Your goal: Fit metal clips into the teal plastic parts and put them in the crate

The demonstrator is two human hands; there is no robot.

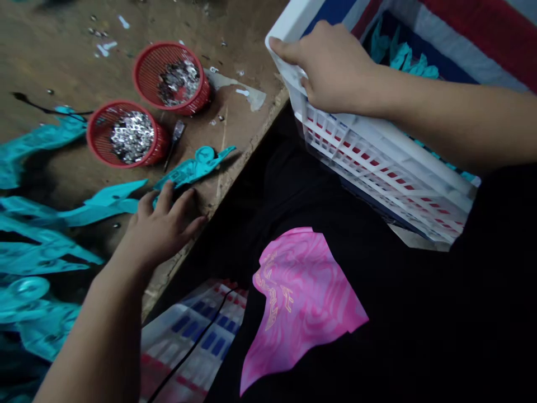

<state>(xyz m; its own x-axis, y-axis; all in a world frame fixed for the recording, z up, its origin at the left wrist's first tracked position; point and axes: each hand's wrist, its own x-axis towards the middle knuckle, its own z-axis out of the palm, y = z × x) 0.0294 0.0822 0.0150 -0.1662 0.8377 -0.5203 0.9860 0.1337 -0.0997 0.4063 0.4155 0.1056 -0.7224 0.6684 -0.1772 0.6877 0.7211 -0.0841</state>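
Observation:
My left hand (pixel 153 232) rests at the table's edge with its fingers spread. Its fingertips are at the near end of a teal plastic piece (pixel 195 167) that has a round ring on it; whether they press on it I cannot tell. My right hand (pixel 331 67) is closed over the rim corner of a white plastic basket (pixel 390 162). Striped red, white and blue cloth (pixel 474 33) lines this basket, and several teal pieces (pixel 409 59) lie inside, partly hidden by my forearm.
Two red mesh cups (pixel 142 73), (pixel 94 131) hold small shiny metal parts. A small screwdriver-like tool (pixel 174 140) lies beside them. Several teal pieces (pixel 37 246) crowd the table's left side. A second white basket (pixel 193 330) stands below the edge. Pink printed fabric (pixel 306 296) covers my dark clothing.

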